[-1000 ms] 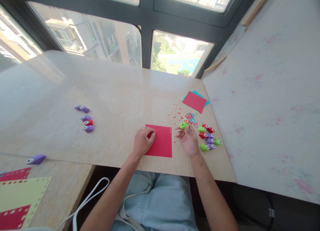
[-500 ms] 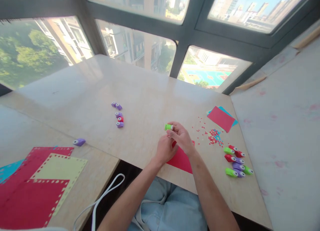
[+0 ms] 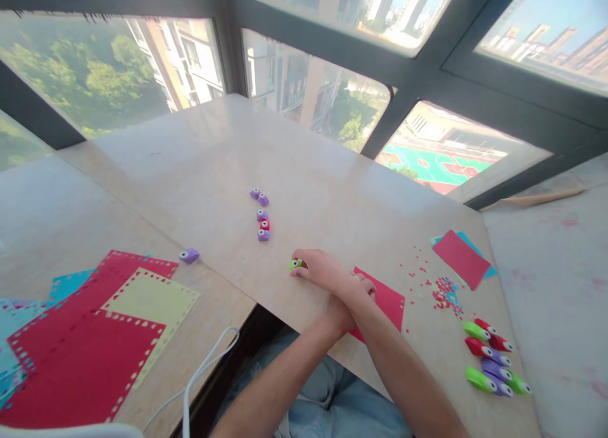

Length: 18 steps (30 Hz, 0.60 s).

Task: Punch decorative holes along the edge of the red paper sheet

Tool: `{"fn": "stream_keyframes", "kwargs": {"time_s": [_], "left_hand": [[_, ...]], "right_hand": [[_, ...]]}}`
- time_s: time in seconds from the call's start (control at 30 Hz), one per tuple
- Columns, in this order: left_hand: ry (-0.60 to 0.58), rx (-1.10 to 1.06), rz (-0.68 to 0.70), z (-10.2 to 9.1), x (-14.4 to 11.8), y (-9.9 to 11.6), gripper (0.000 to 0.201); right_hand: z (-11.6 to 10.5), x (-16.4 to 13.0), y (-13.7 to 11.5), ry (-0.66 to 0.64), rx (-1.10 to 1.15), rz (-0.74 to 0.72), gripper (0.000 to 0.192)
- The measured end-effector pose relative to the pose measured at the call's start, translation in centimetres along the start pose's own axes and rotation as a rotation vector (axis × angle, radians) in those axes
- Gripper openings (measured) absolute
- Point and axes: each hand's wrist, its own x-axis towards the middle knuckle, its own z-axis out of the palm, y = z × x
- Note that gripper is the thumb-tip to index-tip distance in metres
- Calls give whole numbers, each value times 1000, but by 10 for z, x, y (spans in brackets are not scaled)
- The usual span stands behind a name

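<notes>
My right hand (image 3: 320, 270) reaches across to the left and is closed on a small green paper punch (image 3: 295, 264), which touches the beige table (image 3: 213, 159). My right forearm crosses over my left wrist. My left hand (image 3: 363, 286) rests on the near left part of a red paper sheet (image 3: 387, 302) and is mostly hidden under that forearm. A short row of purple punches with one red punch (image 3: 263, 219) lies a little beyond the green punch.
Several green, red and purple punches (image 3: 491, 359) lie at the near right. Red and blue confetti (image 3: 444, 292) and red-on-blue sheets (image 3: 460, 257) sit beyond them. Punched red, yellow and blue sheets (image 3: 95, 337) and a lone purple punch (image 3: 189, 255) lie on the left table. A white cord (image 3: 199, 375) hangs at the edge.
My right hand carried the green punch from the right side across to the left and lowered it to the table. My left hand stayed on the red sheet. The view swung left.
</notes>
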Motion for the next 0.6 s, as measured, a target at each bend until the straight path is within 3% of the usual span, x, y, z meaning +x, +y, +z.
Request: {"fn": "stream_keyframes", "kwargs": {"time_s": [0.13, 0.2, 0.3, 0.4, 0.6], "left_hand": [[-31, 20, -50, -8, 3, 6, 15], [-29, 16, -55, -10, 5, 7, 15], [-44, 22, -38, -11, 7, 7, 13], [-70, 45, -26, -12, 10, 5, 13], [-138, 180, -17, -6, 11, 2, 12]], "right_hand": [[3, 13, -8, -83, 68, -99, 24], [4, 19, -12, -75, 94, -82, 24], [9, 27, -17, 120, 81, 47, 26], [15, 29, -18, 328, 179, 93, 40], [24, 16, -7, 274, 374, -40, 44]]}}
